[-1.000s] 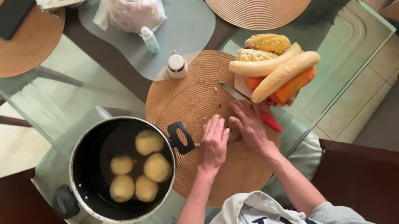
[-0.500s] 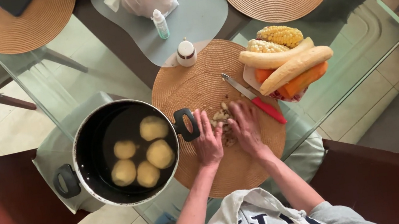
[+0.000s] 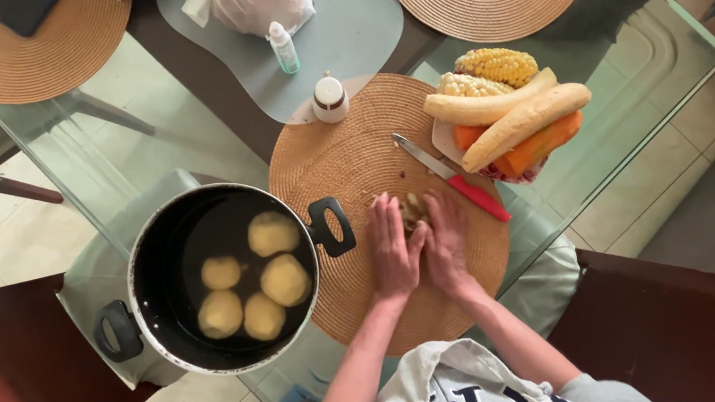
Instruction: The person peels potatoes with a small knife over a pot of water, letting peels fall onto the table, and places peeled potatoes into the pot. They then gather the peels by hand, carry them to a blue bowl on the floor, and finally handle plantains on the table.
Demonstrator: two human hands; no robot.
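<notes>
glass table [image 3: 178, 153], woven placemats [image 3: 370, 161], pot [image 3: 226, 279]

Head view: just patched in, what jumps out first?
A black pot of water with five peeled potatoes sits at the left on the glass table. Beside it, both hands cup a pile of peelings on a round woven mat. To their right lies a red-handled knife, then a plate of corn and other vegetables.

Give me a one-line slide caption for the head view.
Both hands, left hand and right hand, cup a pile of peelings on a woven placemat beside a pot of peeled potatoes.
</notes>
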